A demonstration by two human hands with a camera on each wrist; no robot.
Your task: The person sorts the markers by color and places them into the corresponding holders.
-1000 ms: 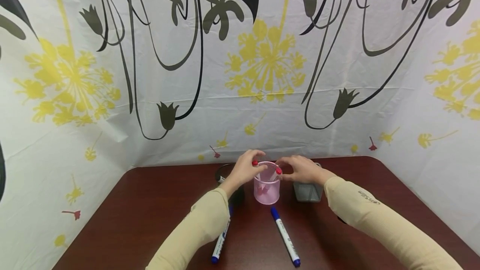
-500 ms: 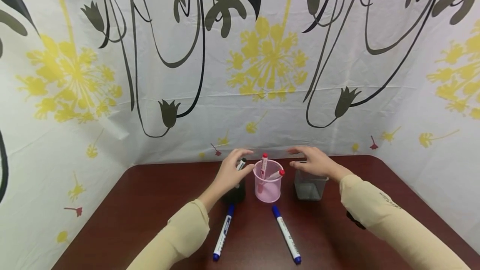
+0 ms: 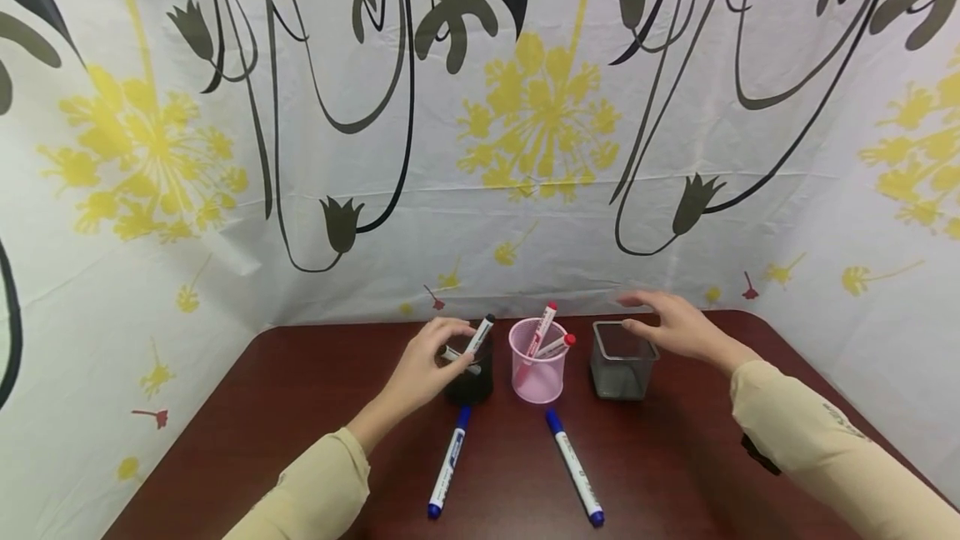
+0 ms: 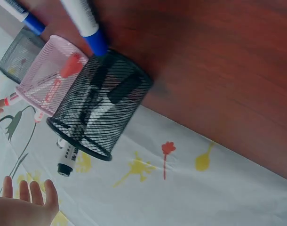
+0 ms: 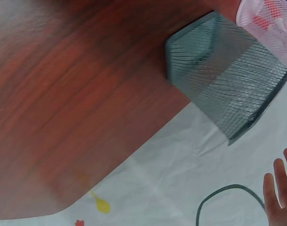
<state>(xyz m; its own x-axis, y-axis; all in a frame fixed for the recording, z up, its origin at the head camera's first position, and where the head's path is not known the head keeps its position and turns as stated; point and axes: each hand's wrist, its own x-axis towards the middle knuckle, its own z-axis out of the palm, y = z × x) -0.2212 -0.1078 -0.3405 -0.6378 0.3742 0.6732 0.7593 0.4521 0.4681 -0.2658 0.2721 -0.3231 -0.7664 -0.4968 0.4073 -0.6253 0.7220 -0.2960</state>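
Observation:
My left hand hovers beside the round black mesh cup, its fingers relaxed and holding nothing. Black-capped markers stand in that cup, one poking out past the rim. To its right is a pink mesh cup with two red-capped markers leaning inside, one red marker steeper than the other. Over at the right, my right hand is raised near the rim of a square grey mesh cup. In the right wrist view its fingers are extended and apart from that cup.
Two blue-capped white markers lie on the dark red-brown table, the left marker below the black cup and the right marker below the pink one. A flower-printed white cloth hangs close behind the table's back edge.
Both hands have drawn apart from the pink cup, the left toward the left and the right toward the right. The two red markers now rest in the pink cup with the hands away.

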